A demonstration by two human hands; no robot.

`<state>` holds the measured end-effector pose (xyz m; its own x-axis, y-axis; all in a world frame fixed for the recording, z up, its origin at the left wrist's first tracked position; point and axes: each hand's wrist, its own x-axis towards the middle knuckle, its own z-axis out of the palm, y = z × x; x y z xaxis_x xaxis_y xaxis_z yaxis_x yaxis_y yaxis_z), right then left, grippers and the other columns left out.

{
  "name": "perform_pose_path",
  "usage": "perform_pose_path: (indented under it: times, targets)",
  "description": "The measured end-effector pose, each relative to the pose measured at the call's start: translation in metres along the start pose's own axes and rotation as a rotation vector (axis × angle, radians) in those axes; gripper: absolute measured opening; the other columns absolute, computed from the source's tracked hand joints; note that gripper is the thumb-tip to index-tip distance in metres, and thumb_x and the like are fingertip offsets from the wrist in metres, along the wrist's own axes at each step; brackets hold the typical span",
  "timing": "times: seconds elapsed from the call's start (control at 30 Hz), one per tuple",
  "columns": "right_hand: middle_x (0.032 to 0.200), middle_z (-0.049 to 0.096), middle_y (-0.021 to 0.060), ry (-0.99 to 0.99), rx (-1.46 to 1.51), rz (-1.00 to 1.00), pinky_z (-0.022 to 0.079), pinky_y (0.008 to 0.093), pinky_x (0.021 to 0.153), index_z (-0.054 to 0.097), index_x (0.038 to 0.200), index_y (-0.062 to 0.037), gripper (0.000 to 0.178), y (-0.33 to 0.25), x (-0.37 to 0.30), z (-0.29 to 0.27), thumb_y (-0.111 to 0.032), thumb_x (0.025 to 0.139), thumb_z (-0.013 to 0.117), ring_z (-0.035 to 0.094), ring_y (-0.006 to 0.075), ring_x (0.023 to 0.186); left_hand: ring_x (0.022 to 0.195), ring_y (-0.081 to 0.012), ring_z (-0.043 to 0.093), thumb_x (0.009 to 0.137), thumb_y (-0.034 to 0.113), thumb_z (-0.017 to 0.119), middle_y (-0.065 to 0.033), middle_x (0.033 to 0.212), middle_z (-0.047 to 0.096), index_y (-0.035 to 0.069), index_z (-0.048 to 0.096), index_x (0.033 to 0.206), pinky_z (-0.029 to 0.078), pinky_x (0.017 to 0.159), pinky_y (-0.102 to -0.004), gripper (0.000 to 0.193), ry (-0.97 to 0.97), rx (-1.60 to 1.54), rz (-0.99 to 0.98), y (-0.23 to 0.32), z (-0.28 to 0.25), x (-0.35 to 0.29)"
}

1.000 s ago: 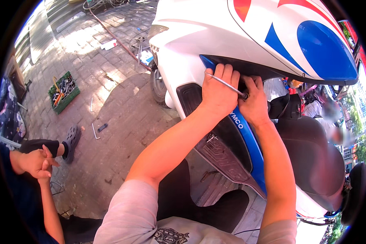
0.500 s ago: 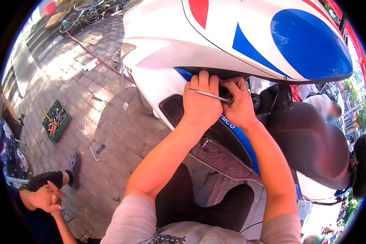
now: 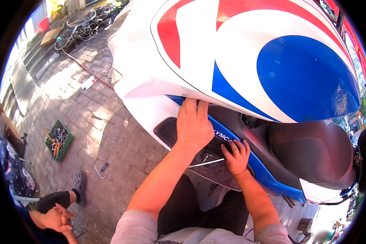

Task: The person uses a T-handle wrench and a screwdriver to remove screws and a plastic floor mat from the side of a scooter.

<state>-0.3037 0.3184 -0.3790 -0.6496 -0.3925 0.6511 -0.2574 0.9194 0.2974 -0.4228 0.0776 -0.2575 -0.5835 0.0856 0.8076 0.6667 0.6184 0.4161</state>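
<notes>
My left hand (image 3: 194, 126) is closed at the recess under the white scooter's front body panel (image 3: 146, 87). Its fingertips are hidden behind the panel's lower edge, so what they grip does not show. Lower and to the right, my right hand (image 3: 236, 157) lies palm down over the black footboard (image 3: 227, 175), fingers spread near the blue trim (image 3: 253, 158). A screwdriver's (image 3: 207, 163) bare shaft runs leftward from beneath this hand; its handle is hidden under the palm. Small metal pieces (image 3: 208, 156) lie together on the footboard.
On the paving at left stand a green tool basket (image 3: 61, 143), hex keys (image 3: 99, 172) and a small dark piece (image 3: 105, 166). Another person's hands (image 3: 57, 218) and clog (image 3: 80, 187) are at lower left. The scooter's black seat (image 3: 313, 156) extends right.
My right hand has come down from the recess to the footboard, bringing the screwdriver, and its fingers have spread. My left hand stays at the recess. The view has shifted, showing more front panel.
</notes>
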Motion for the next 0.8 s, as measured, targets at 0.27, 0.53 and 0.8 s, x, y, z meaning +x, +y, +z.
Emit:
perform_pose_path:
  times: [0.27, 0.53, 0.8]
  targets:
    - [0.130, 0.079, 0.0000, 0.045, -0.019, -0.161, 0.054, 0.0467, 0.108, 0.087, 0.118, -0.0296, 0.029, 0.017, -0.009, 0.021, -0.024, 0.092, 0.072, 0.073, 0.0232, 0.125, 0.110, -0.0498, 0.059, 0.075, -0.002, 0.069, -0.0281, 0.125, 0.057, -0.005, 0.062, 0.135, 0.053, 0.091, -0.0568, 0.060, -0.074, -0.002, -0.002, -0.006, 0.010, -0.008]
    - [0.132, 0.080, 0.0012, -0.060, 0.142, -0.051, 0.053, 0.0464, 0.116, 0.086, 0.117, -0.0295, 0.026, 0.020, -0.021, 0.032, -0.021, 0.097, 0.074, 0.073, 0.0195, 0.127, 0.106, -0.0513, 0.061, 0.079, -0.003, 0.069, -0.0291, 0.122, 0.059, -0.005, 0.062, 0.133, 0.055, 0.089, -0.0580, 0.055, -0.150, -0.103, -0.071, -0.005, 0.005, -0.012]
    - [0.134, 0.080, 0.0014, -0.047, 0.128, -0.057, 0.052, 0.0466, 0.118, 0.086, 0.120, -0.0288, 0.029, 0.018, -0.019, 0.025, -0.020, 0.095, 0.073, 0.073, 0.0200, 0.129, 0.108, -0.0522, 0.067, 0.081, -0.002, 0.071, -0.0296, 0.130, 0.056, -0.003, 0.061, 0.139, 0.061, 0.087, -0.0551, 0.059, -0.230, 0.006, -0.100, -0.002, 0.003, -0.012]
